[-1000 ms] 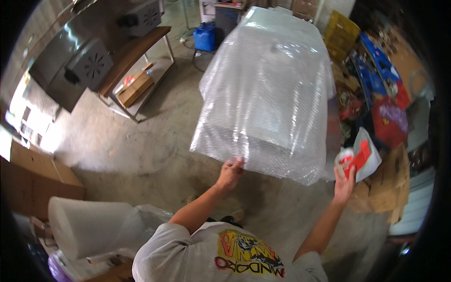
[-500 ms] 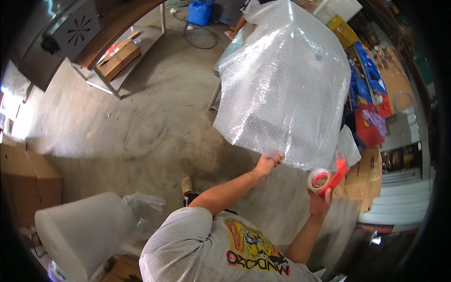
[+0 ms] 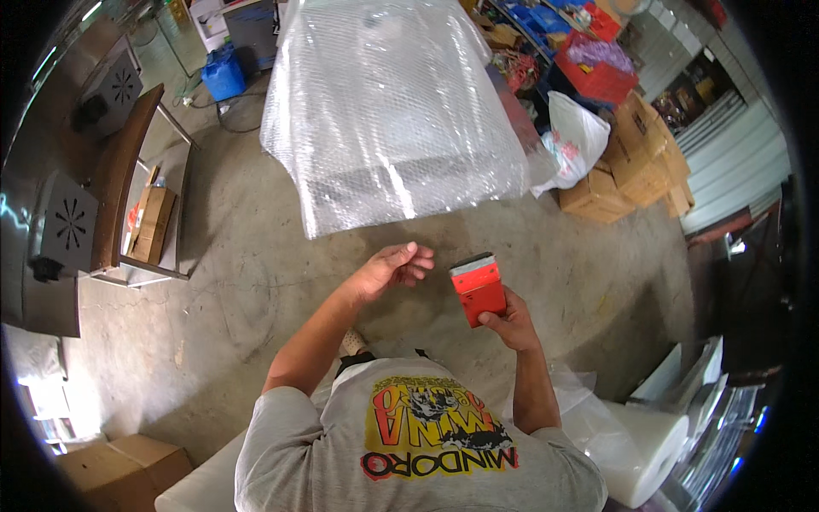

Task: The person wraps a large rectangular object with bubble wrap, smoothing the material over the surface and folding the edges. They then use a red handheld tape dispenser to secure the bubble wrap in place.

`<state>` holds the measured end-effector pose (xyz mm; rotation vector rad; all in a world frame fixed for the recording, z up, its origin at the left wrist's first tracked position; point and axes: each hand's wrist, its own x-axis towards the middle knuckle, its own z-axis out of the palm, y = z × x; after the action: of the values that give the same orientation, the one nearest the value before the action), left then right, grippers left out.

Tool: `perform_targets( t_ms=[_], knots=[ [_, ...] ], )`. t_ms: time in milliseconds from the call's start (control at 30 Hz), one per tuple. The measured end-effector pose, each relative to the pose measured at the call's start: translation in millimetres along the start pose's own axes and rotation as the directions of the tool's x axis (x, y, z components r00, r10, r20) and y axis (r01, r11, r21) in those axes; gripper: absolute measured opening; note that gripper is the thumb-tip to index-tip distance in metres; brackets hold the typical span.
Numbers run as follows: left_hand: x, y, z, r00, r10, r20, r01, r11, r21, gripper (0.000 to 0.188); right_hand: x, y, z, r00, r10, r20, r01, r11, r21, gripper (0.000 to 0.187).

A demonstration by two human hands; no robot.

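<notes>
A large sheet of clear bubble wrap (image 3: 401, 128) drapes over a bulky object in front of me, its lower edge hanging free; the object's shape is mostly hidden. Just short of that edge is my left hand (image 3: 388, 271), empty, with its fingers loosely apart and curved. My right hand (image 3: 514, 322) grips a red tape dispenser (image 3: 479, 294) to the right of it, cutter end pointing away from me. From this angle the tape roll is not visible. Neither the dispenser nor my left hand touches the wrap.
A bubble wrap roll (image 3: 653, 452) lies at lower right. Cardboard boxes (image 3: 644, 154), a white plastic bag (image 3: 576, 136) and a red crate (image 3: 597, 72) crowd the right. At left stands a work table (image 3: 128, 183); a blue jug (image 3: 223, 72) sits farther back.
My left hand has let go of the wrap's near edge and drawn back. My right hand has brought the dispenser nearer the left and turned it. The whole view has swung rightward.
</notes>
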<state>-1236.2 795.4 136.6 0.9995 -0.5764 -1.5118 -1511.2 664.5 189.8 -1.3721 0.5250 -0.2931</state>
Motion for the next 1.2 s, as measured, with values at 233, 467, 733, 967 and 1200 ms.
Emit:
perform_targets(
  t_ms=[233,467,733,967,1200],
  knots=[
    [0.4,58.5,100.2,0.948,0.042,0.316,-0.186,0.879,0.44,0.061,-47.6,-6.6,-38.9,0.969,-0.183,0.166,0.24,0.854,-0.461,0.042],
    [16.2,39.7,124.9,0.963,0.021,0.27,-0.159,0.85,0.502,0.011,-59.5,-9.0,-64.6,0.982,-0.1,0.162,0.176,0.797,-0.577,0.04],
    [64.1,95.9,58.3,0.972,0.134,0.193,-0.22,0.24,0.945,0.016,19.7,29.4,-5.5,0.996,-0.01,0.084,0.008,1.0,0.024,0.04],
    [124.9,196.5,-41.4,0.949,0.267,0.17,-0.189,0.048,0.981,0.016,103.5,36.1,16.0,0.982,0.172,0.076,-0.182,0.969,0.169,0.037],
    [167.9,207.1,-83.6,0.869,0.422,0.259,-0.156,-0.263,0.952,0.022,153.6,29.8,30.2,0.982,0.184,-0.036,-0.171,0.959,0.226,0.039]
  ],
)
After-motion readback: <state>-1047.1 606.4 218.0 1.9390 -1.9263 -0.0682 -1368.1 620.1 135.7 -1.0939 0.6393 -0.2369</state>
